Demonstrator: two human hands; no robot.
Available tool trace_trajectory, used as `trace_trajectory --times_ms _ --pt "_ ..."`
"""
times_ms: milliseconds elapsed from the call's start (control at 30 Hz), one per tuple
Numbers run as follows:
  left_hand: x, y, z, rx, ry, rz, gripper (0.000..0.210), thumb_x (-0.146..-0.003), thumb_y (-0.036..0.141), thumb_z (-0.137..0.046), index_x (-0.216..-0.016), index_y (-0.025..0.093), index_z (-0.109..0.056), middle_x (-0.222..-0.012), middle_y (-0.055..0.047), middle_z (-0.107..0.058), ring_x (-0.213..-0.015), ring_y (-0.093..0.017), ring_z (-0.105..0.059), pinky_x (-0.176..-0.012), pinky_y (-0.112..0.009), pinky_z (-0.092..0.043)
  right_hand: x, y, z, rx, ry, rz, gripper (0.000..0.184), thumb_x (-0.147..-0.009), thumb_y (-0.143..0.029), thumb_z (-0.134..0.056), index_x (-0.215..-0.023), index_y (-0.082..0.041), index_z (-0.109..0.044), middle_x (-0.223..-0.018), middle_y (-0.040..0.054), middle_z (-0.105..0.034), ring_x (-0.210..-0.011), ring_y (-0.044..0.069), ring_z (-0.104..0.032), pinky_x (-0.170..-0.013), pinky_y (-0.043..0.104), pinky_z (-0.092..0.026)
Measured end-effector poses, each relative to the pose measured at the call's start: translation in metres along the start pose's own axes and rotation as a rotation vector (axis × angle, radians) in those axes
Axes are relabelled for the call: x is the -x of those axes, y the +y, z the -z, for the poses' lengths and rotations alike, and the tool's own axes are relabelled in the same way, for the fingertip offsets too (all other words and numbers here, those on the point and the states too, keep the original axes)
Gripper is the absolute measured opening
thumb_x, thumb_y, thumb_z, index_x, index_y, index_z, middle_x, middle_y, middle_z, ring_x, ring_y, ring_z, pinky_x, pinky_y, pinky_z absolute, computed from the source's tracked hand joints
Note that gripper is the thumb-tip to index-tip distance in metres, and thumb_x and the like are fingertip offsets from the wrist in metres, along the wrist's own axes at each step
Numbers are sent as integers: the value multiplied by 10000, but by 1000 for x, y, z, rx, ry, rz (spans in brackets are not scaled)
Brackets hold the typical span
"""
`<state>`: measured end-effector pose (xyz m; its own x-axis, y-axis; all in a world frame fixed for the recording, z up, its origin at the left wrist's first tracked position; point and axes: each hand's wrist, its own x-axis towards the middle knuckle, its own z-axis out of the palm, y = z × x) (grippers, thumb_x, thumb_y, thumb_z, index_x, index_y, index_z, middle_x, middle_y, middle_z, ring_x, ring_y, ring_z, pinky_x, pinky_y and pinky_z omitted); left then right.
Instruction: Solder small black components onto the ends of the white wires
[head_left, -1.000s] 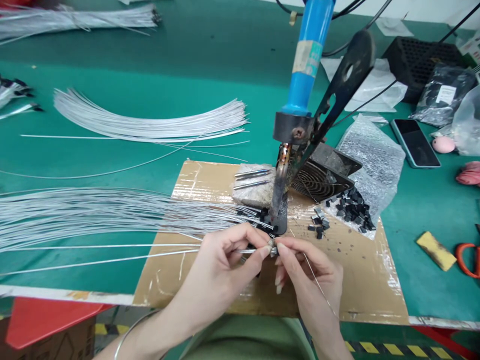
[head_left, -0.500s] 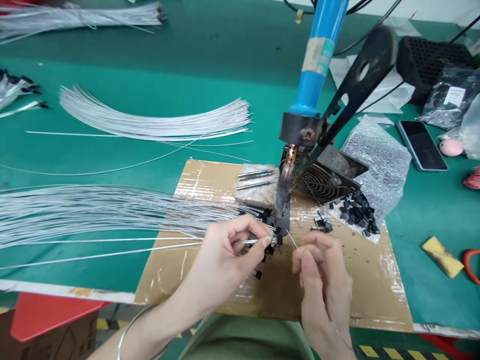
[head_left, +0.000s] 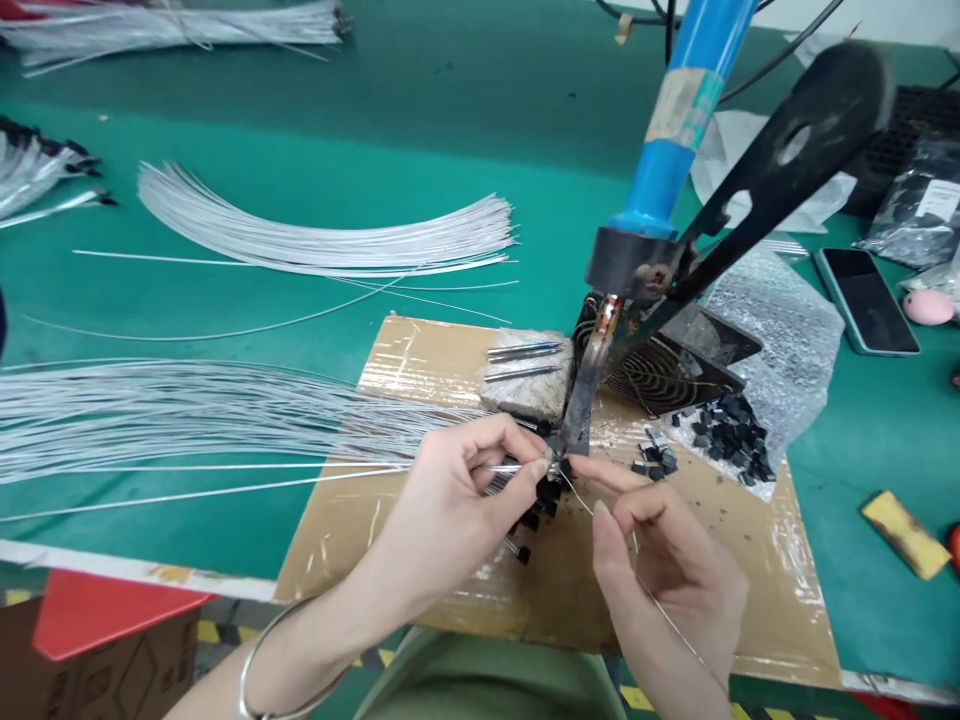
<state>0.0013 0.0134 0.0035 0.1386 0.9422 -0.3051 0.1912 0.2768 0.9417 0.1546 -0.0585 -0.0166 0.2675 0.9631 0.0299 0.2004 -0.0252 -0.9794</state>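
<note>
Pinched between thumb and fingertips of my left hand [head_left: 469, 490] is a thin white cable [head_left: 375, 468] with a small black connector [head_left: 565, 470] at its end. That end sits just under the tip of a blue-handled soldering iron [head_left: 664, 160], clamped in a black metal stand [head_left: 795, 190]; I cannot tell if they touch. My right hand [head_left: 675, 560] has solder wire [head_left: 667, 615] running through it, its thin end reaching up to the connector. The right index finger stretches out close beside the connector. More black-ended cables lie beneath my left hand.
Cardboard [head_left: 405, 370] covers the bench front. Around it are a block with metal tips [head_left: 525, 385], a small fan [head_left: 660, 370], loose black connectors [head_left: 735, 440] on bubble wrap [head_left: 787, 350], a phone [head_left: 866, 300] and a yellow sponge [head_left: 905, 535]. White cable bundles [head_left: 322, 235] lie left.
My right hand has opened a little, its index finger stretching toward the connector, and the solder's end is now at the connector. My left hand still pinches the cable. The view has shifted slightly.
</note>
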Motion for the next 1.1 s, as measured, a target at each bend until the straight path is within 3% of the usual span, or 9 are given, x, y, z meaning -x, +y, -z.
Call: trace_trajectory --times_ms 200,433,1100 --pt "-4 3 0 -3 14 -5 116 -771 247 -726 -695 167 -693 -788 -52 -765 -675 -152 -640 -602 -241 -479 -4 1 -1 -38 14 -44 224 -962 -179 -668 -778 -272 -580 -1192 -22 -851 -1140 156 -789 -1023 286 -551" --pt "-4 8 -2 -9 22 -8 127 -788 246 -729 -694 172 -687 -782 -43 -752 -671 -152 -635 -590 -251 -453 -6 -2 -1 -67 43 -65 220 -941 -168 -682 -764 -263 -594 -1192 54 -854 -1123 234 -807 -1013 389 -605" --pt "-4 10 1 -20 37 -25 95 -786 230 -740 -712 176 -717 -768 -30 -754 -629 -135 -588 -536 -250 -393 -10 -6 -1 -48 54 -25 235 -946 -157 -678 -752 -253 -587 -1176 73 -860 -1061 249 -828 -960 381 -632"
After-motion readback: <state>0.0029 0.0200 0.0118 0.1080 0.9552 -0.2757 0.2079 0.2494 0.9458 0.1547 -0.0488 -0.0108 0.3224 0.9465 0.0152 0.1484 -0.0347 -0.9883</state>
